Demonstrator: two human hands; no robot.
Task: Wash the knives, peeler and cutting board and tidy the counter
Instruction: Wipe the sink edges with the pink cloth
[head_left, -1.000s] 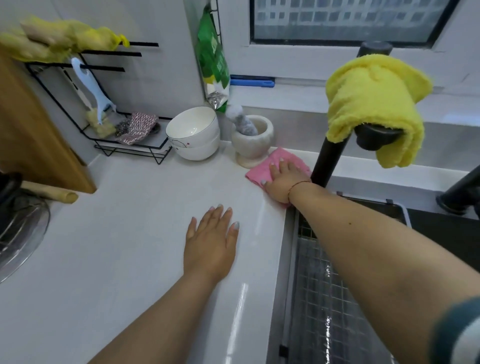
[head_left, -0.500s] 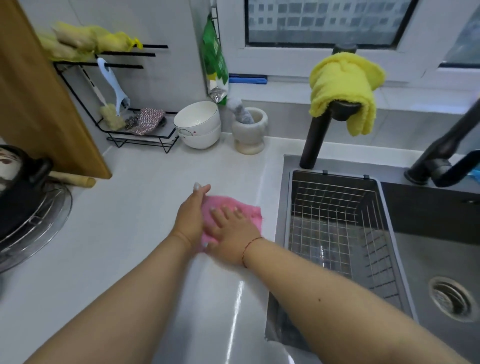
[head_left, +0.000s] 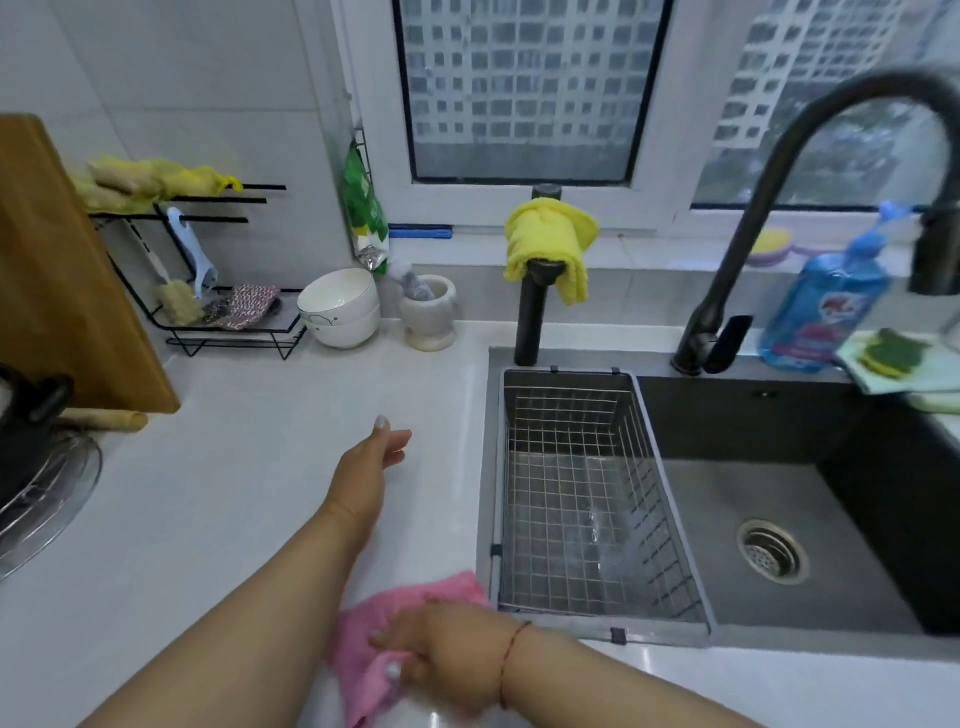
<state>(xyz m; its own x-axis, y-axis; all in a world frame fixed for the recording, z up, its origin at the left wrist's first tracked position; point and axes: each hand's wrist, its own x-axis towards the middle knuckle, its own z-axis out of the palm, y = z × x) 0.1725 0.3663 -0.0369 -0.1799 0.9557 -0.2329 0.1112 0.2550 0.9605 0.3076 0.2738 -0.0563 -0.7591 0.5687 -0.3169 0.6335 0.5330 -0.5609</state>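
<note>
My right hand (head_left: 441, 654) grips a pink cloth (head_left: 384, 618) on the white counter (head_left: 234, 467) near its front edge, just left of the sink. My left hand (head_left: 371, 462) is stretched out over the middle of the counter, fingers relaxed, holding nothing. A wooden cutting board (head_left: 57, 270) leans upright against the wall at the far left. A light blue peeler (head_left: 192, 254) hangs in the black wire rack (head_left: 223, 332). No knives are visible.
The dark sink (head_left: 779, 493) holds a wire basket (head_left: 576, 499) on its left side. Black faucet (head_left: 769, 208), yellow cloth (head_left: 550, 244) on a short tap, white bowls (head_left: 343, 309), stone mortar (head_left: 428, 312), blue soap bottle (head_left: 821, 306), sponge (head_left: 893, 353), pot lid (head_left: 41, 499) at left.
My right hand dragged the pink cloth from beside the mortar toward me to the counter's front edge. My left hand met the cloth midway, then let it go and stayed out over the counter.
</note>
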